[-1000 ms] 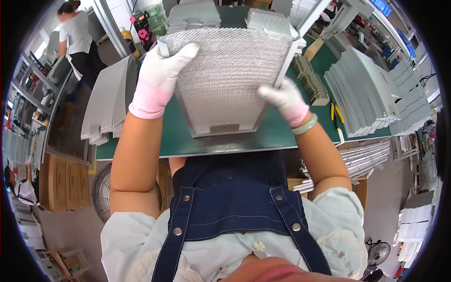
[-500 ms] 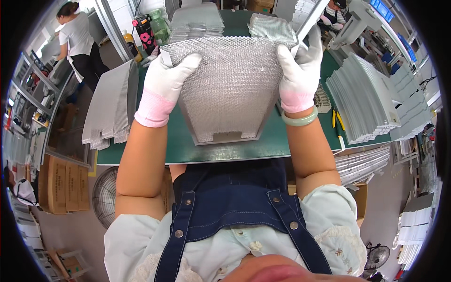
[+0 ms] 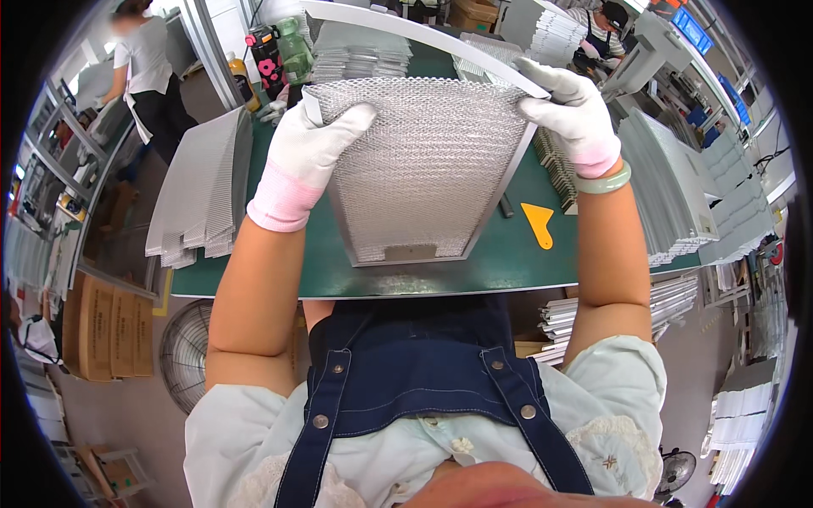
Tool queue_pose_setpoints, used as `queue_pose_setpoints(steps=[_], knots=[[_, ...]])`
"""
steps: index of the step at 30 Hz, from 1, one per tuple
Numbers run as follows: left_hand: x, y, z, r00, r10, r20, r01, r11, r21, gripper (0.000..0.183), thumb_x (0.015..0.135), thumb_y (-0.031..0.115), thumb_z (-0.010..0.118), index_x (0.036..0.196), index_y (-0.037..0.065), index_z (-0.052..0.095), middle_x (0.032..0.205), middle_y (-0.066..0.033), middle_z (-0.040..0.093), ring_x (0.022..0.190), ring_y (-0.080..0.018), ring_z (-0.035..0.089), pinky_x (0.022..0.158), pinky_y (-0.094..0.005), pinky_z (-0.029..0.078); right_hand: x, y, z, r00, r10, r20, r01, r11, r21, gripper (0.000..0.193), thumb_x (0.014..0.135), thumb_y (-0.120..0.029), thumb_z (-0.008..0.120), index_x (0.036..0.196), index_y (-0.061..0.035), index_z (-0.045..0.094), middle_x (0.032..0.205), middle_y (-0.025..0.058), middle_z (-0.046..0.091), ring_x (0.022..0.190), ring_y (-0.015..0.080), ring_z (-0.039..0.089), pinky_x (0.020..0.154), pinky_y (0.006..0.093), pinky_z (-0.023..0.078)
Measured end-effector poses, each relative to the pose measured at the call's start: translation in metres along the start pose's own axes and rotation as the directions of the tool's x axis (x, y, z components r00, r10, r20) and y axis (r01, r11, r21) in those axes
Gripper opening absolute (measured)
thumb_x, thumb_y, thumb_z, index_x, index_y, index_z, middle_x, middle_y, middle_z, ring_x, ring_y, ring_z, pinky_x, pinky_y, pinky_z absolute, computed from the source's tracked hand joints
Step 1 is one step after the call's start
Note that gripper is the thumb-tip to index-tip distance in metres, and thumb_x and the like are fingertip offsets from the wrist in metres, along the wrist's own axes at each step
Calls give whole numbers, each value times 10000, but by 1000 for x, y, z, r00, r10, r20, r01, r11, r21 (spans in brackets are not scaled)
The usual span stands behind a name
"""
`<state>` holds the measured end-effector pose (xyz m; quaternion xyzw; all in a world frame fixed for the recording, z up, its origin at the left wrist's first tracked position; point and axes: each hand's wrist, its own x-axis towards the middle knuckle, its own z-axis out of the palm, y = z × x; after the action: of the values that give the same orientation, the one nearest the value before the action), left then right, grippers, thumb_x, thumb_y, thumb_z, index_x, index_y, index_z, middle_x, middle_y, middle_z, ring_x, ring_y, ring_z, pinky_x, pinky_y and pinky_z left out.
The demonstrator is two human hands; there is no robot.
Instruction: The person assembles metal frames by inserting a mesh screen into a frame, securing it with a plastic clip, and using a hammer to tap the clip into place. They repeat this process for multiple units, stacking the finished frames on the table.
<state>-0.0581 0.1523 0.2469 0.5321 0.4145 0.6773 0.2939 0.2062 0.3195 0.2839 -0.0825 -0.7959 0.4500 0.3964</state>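
Observation:
A framed silver mesh filter panel (image 3: 415, 178) stands tilted in front of me, its lower frame edge on the green table (image 3: 322, 271). My left hand (image 3: 309, 152), in a white glove with a pink cuff, is closed round its upper left corner. From the upper right corner a thin pale frame strip (image 3: 406, 24) bows up and leftward over the mesh. My right hand (image 3: 580, 114), gloved alike, pinches that strip near its right end, thumb beside the panel's corner. The mesh's top edge shows bare below the strip. My left fingertips are hidden behind the panel.
Mesh sheets (image 3: 199, 182) are stacked at left, more panels (image 3: 669, 186) at right, another pile (image 3: 360, 55) behind. A yellow scraper (image 3: 538, 224) and small metal parts (image 3: 556, 165) lie near my right arm. Bottles (image 3: 265, 59) stand back left. Two co-workers are farther off.
My right hand has moved right, away from the panel's side. The strip, which slanted up to the right, now arches over to the left. The yellow scraper has come into view.

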Motion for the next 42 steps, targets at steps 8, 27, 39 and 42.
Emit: queue_pose_setpoints(steps=[8, 27, 39, 42], knots=[[0, -5, -3, 1000, -6, 5, 6, 1000, 25, 333, 898, 146, 699, 1179, -15, 621, 1093, -41, 681, 955, -105, 609, 893, -273, 475, 6, -33, 1, 992, 66, 106, -37, 968, -250, 433, 820, 14, 727, 1244, -8, 644, 1086, 42, 687, 938, 84, 626, 819, 224, 520], [-60, -20, 8, 930, -338, 142, 364, 900, -241, 328, 924, 187, 669, 1171, -22, 621, 1101, -69, 676, 985, -139, 618, 915, -288, 476, -35, -22, 35, 934, 274, 230, -216, 944, -249, 418, 850, -33, 703, 1253, 34, 608, 1121, 79, 675, 998, 115, 626, 898, 249, 498], [-66, -28, 9, 931, -349, 108, 365, 895, -254, 335, 950, 187, 629, 1209, -21, 592, 1110, -54, 662, 1001, -133, 608, 917, -279, 458, -37, -11, 49, 947, 269, 174, -195, 915, -353, 360, 837, -111, 724, 1162, 36, 670, 1006, 82, 702, 908, 132, 642, 833, 266, 512], [-63, -42, 7, 968, -250, -35, 241, 955, -172, 425, 924, 145, 661, 1282, -48, 538, 1128, -79, 655, 1011, -122, 604, 925, -272, 464, -43, -10, 50, 959, 262, 105, -219, 926, -306, 332, 844, -117, 728, 1130, 44, 683, 1005, 84, 706, 906, 125, 639, 831, 261, 504]])
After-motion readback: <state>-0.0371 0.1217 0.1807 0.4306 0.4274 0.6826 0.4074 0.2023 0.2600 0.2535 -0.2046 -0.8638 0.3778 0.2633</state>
